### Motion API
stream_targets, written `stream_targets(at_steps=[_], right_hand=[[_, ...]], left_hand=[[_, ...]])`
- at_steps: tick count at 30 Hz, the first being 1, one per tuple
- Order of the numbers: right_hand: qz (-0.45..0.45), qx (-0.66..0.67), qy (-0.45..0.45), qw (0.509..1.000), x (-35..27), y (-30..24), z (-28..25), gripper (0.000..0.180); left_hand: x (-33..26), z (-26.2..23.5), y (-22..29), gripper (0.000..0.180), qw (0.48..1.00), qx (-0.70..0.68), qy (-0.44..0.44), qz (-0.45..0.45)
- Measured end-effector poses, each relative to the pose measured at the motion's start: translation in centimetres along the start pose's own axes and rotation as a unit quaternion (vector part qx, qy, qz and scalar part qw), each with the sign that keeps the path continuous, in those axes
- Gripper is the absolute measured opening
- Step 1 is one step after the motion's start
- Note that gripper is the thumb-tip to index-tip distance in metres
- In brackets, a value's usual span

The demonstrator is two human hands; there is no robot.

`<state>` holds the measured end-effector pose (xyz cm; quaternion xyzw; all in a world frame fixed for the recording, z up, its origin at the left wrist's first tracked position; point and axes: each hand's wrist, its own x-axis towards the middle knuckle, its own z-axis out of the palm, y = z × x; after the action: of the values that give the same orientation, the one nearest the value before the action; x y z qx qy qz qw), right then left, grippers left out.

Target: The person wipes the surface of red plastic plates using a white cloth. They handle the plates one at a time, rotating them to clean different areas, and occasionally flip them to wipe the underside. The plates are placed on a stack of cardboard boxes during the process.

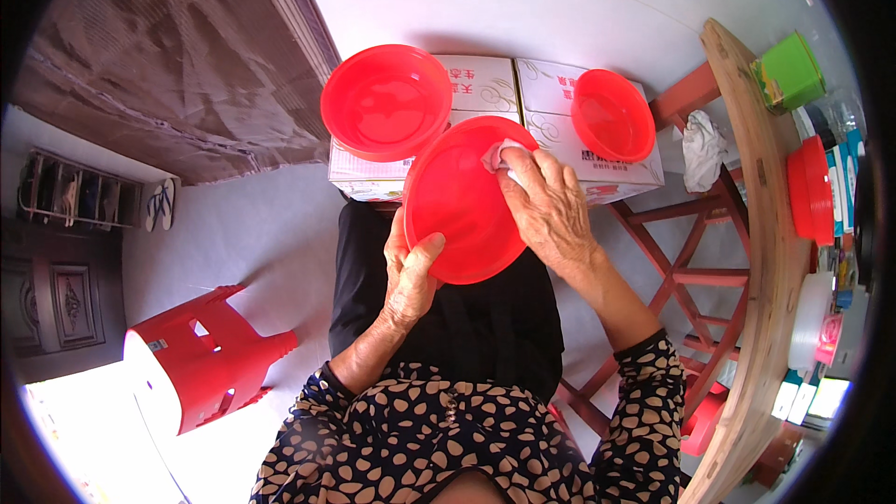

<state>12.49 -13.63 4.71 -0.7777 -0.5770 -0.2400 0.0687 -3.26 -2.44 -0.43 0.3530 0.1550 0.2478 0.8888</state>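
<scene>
A round red plastic basin is tilted up above my lap. My left hand grips its lower left rim, thumb on the inside and fingers behind the wall. My right hand presses a small pale pink cloth against the inner wall near the upper right rim. Beyond it, a larger red basin rests on the left carton, and a smaller red basin sits on the right carton. Both look empty inside.
A wooden table on red legs runs along my right, with a green box and red bowls on it. A crumpled white cloth hangs by its edge. To my left are a red stool, slippers and a shoe rack.
</scene>
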Motion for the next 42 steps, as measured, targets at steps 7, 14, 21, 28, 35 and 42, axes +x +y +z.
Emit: stream_targets(at_steps=[7, 14, 21, 28, 35, 42], right_hand=[[0.028, 0.170, -0.138, 0.975, -3.8, -4.0, -1.6, 0.015], [0.030, 0.135, -0.116, 0.984, -4.0, -1.1, -0.8, 0.009], [-0.027, 0.065, 0.014, 0.997, -0.5, -0.4, 1.1, 0.009], [-0.073, 0.069, 0.003, 0.995, 2.3, -1.8, 1.1, 0.027], [0.069, 0.017, 0.050, 0.996, -0.8, -0.8, 0.8, 0.021], [0.173, 0.050, 0.045, 0.983, -0.6, -1.4, 1.0, 0.040]], left_hand=[[-0.3, -0.9, -0.7, 0.062, 1.000, -0.009, 0.018, -0.024], [0.0, 0.3, -0.3, 0.072, 0.998, 0.059, -0.021, 0.016], [0.0, -0.7, -0.3, 0.073, 0.996, 0.068, -0.031, -0.046], [-0.1, -0.3, -0.1, 0.067, 0.996, 0.030, -0.002, -0.080], [0.1, -0.3, -0.7, 0.065, 0.997, 0.044, 0.012, -0.061], [-0.1, 0.1, -1.3, 0.064, 0.994, 0.074, 0.002, -0.074]])
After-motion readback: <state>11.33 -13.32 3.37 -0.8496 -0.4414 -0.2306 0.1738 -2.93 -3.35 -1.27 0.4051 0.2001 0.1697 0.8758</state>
